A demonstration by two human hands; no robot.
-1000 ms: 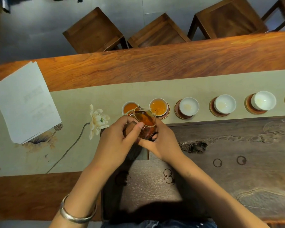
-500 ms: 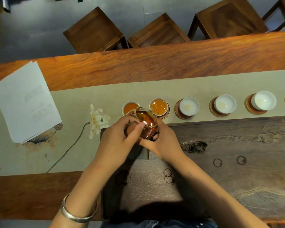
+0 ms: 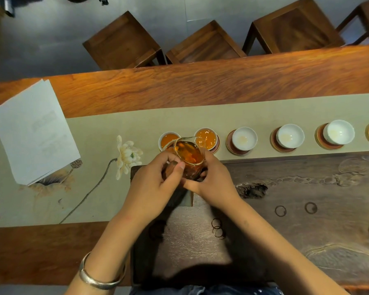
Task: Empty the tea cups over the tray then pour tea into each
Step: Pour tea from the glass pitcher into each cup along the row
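Pitcher (image 3: 189, 158), gripped by left hand (image 3: 151, 188) and right hand (image 3: 213, 179), should tilt gently, filling second cup (image 3: 206, 138) without overflow.

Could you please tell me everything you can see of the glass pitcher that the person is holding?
The glass pitcher is clear, with a thin gold-coloured rim, and holds amber tea. It is tilted away from the person, its spout over the second cup from the left, which already holds tea. The left hand grips it from the left, thumb near the rim, and the right hand holds its right side. It hangs above the far edge of the dark wooden tea tray.
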